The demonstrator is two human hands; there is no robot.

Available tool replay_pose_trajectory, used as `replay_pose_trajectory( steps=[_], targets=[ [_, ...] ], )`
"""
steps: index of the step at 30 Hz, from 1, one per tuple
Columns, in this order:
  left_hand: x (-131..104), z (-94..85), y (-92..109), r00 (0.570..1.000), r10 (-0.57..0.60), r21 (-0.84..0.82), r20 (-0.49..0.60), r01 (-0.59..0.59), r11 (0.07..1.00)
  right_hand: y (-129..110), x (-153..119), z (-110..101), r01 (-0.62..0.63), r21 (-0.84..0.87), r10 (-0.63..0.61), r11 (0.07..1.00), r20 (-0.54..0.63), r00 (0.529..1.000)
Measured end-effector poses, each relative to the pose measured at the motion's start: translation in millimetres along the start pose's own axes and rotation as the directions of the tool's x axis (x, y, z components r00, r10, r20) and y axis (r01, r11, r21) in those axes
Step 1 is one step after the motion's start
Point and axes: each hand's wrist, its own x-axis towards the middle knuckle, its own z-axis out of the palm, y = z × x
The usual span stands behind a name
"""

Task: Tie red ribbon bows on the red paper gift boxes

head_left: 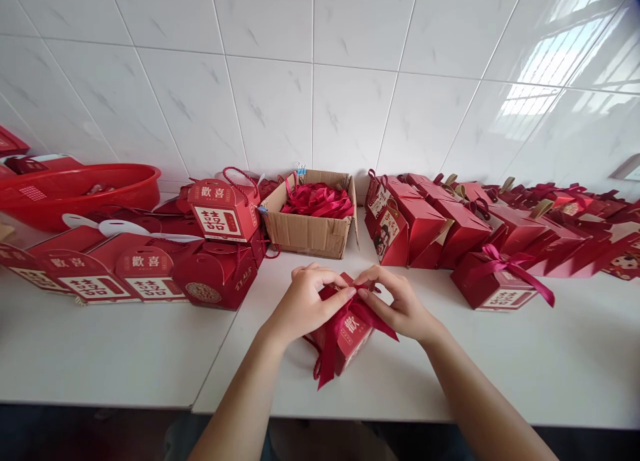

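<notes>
A small red gift box [349,337] with pale lettering stands on the white table in front of me. A dark red satin ribbon [329,347] lies over its top, with two tails hanging down its sides. My left hand [313,297] pinches the ribbon from the left, thumb against fingers. From the right, my right hand [395,301] pinches the same ribbon, its fingertips almost touching the left ones. The ribbon's knot is partly hidden by my fingers. A twisted red cord [317,364] shows at the box's lower left.
Behind my hands is a cardboard box [305,237] filled with red ribbons [317,201]. Rows of red gift boxes [425,224] line the right. One box with a bow [493,281] stands apart. More boxes [150,271] and a red plastic basin [90,194] are left.
</notes>
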Motion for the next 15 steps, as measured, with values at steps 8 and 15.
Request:
replay_pose_trajectory(
  steps=[8, 15],
  targets=[
    [2.1, 1.3, -3.0, 1.000, -0.003, -0.015, 0.031, 0.003, 1.000, 1.5, 0.1, -1.0, -0.027, 0.008, 0.027, 1.000, -0.011, 1.000],
    [0.9, -1.4, -4.8, 0.997, -0.026, -0.019, 0.066, 0.027, 0.999, 1.0, -1.2, -4.4, -0.057, -0.014, 0.055, 0.998, -0.081, 0.995]
  ],
)
